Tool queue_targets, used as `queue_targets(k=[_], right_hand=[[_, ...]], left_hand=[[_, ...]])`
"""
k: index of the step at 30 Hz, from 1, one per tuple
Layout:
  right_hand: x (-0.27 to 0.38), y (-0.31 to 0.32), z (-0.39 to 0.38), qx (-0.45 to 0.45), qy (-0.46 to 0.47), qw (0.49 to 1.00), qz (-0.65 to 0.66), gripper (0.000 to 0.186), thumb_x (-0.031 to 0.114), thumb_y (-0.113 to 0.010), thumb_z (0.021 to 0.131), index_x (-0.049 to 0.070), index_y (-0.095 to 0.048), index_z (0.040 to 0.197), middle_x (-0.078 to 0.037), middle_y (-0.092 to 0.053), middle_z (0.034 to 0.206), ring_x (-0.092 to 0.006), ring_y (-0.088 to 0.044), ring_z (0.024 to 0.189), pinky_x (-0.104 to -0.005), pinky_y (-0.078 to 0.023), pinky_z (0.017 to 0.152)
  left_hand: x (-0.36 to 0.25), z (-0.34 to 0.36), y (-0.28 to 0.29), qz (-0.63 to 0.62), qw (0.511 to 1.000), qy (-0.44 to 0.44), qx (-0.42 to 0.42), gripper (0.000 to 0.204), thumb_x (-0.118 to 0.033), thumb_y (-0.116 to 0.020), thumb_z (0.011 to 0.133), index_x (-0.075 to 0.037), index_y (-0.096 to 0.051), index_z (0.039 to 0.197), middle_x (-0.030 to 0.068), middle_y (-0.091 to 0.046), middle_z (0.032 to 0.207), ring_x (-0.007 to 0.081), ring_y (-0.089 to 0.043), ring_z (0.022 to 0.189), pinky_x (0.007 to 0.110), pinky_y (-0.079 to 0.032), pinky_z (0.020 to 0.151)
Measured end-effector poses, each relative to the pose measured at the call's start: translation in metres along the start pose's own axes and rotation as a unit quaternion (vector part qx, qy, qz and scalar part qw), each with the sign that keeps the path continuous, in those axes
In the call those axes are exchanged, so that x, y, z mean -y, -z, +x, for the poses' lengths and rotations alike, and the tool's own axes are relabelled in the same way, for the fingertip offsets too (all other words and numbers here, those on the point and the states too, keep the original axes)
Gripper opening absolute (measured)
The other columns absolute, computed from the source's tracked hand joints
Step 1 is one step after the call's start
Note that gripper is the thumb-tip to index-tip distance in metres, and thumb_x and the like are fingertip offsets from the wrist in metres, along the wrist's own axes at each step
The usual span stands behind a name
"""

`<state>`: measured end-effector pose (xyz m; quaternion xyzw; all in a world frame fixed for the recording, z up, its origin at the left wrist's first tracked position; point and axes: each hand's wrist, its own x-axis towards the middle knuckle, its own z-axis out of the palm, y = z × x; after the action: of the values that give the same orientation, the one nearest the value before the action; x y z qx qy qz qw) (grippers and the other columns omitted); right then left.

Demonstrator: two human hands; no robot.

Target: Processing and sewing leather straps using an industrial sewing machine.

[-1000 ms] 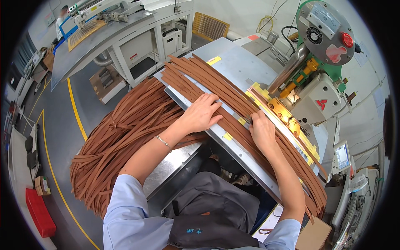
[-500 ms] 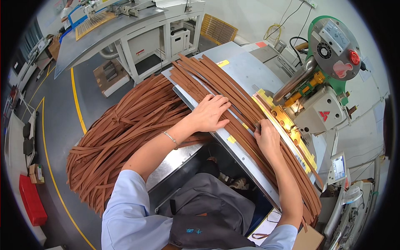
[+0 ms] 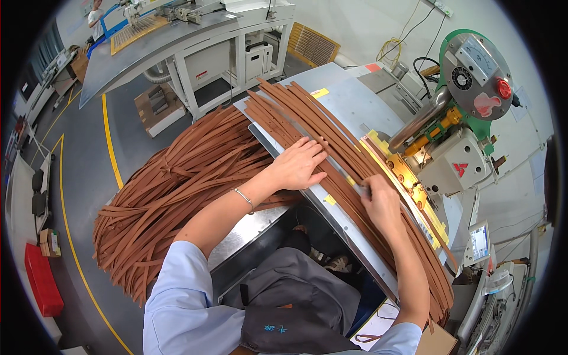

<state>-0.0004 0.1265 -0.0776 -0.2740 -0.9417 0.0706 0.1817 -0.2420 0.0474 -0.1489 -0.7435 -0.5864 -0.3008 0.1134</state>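
Long brown leather-like strips (image 3: pixel 307 121) lie side by side across a grey metal worktable (image 3: pixel 340 94) in front of me. My left hand (image 3: pixel 299 164) rests palm down on the nearer strips, its fingers stretched out and the thumb apart. Farther right, my right hand (image 3: pixel 381 204) is closed at the strips, fingers curled down. A small greyish bit shows at its fingertips, too small to name. Just beyond that hand is a brass-coloured, lit die block (image 3: pixel 407 177) under a press machine (image 3: pixel 452 160). The strips run on past my right forearm.
A large tied heap of brown strips (image 3: pixel 177 195) hangs off the table's left side. A green and grey press head (image 3: pixel 480 74) with a dial stands at right, a small screen (image 3: pixel 479 241) below it. Another machine table (image 3: pixel 195 38) is at far left; a person (image 3: pixel 94 21) stands behind.
My right hand has shifted slightly toward me along the strips. The left hand stays in nearly the same place on them. The whole view has moved a little.
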Motion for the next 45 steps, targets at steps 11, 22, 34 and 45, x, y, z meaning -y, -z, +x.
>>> queue_targets(k=[11,22,34,45], right_hand=[[0.006,-0.007,-0.014,0.061,0.025,0.998,0.003,0.026,0.003,-0.068,0.075,0.007,-0.061,0.100,-0.011,-0.059,0.100,-0.0357,-0.063,0.081,-0.0437,-0.052,0.068],[-0.041,-0.006,-0.013,0.046,-0.125,0.981,-0.139,0.069,0.050,-0.067,0.081,-0.001,-0.054,0.126,-0.019,-0.054,0.126,-0.0368,-0.067,0.083,-0.0430,-0.056,0.069],[-0.044,-0.023,-0.017,-0.012,-0.065,0.988,-0.142,0.055,0.041,-0.064,0.085,0.002,-0.053,0.123,-0.010,-0.059,0.114,-0.0305,-0.067,0.068,-0.0381,-0.056,0.056],[-0.061,0.007,-0.055,0.033,-0.116,0.983,-0.138,0.055,0.037,-0.068,0.082,0.004,-0.053,0.123,-0.016,-0.057,0.120,-0.0327,-0.067,0.077,-0.0406,-0.056,0.065]], left_hand=[[-0.011,-0.007,0.016,-0.043,0.985,0.062,-0.154,0.034,-0.015,-0.069,0.076,-0.001,-0.059,0.104,0.0118,-0.057,0.107,0.0305,-0.055,0.105,0.043,-0.041,0.099],[0.001,0.008,0.008,-0.127,0.988,0.079,-0.038,0.022,-0.019,-0.067,0.085,0.000,-0.057,0.088,0.0153,-0.053,0.093,0.0353,-0.052,0.092,0.042,-0.044,0.086],[-0.018,0.063,-0.019,-0.093,0.995,0.021,0.014,0.057,-0.025,-0.081,0.069,-0.005,-0.056,0.117,0.0111,-0.049,0.129,0.0312,-0.041,0.125,0.044,-0.035,0.104],[-0.036,0.086,-0.045,-0.069,0.987,-0.025,0.141,0.066,-0.048,-0.066,0.081,-0.008,-0.053,0.132,0.0095,-0.049,0.139,0.0252,-0.038,0.134,0.047,-0.021,0.115]])
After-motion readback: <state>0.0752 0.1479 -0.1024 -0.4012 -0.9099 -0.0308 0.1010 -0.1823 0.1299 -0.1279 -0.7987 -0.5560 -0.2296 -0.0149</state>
